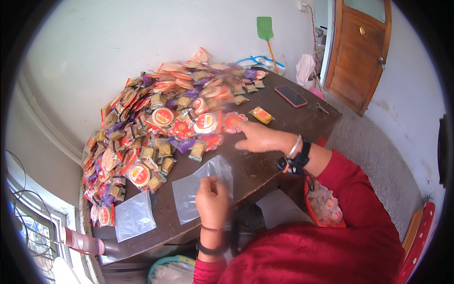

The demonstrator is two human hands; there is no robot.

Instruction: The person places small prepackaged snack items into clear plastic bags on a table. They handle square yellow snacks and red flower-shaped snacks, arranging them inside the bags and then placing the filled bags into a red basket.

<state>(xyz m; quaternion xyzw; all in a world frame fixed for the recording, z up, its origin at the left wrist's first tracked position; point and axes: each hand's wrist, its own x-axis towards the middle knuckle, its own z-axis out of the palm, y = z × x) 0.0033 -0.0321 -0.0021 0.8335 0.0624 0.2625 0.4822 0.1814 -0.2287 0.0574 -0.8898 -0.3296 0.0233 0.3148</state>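
Observation:
My left hand (212, 200) has curled fingers over the right part of a clear plastic bag (193, 191) lying on the dark table (260, 170). Whether those fingers grip the bag is hard to see. My right hand (260, 136) reaches across the table with its thumb apart from its fingers. Its blurred fingertips overlap a red flower-shaped piece (231, 120) at the edge of a large heap of wrapped snacks (156, 103). Beside that piece is a clear packet with a round pale cracker (206, 123). A small yellow-and-orange packet (262, 115) lies beyond my right hand.
Another clear bag (134, 216) lies near the pink bottle (83, 241). A phone (291, 96) and keys (321, 108) rest at the far right. Below the table edge stand a red tub (308, 202) of filled bags and a teal basin (154, 268) holding clear plastic.

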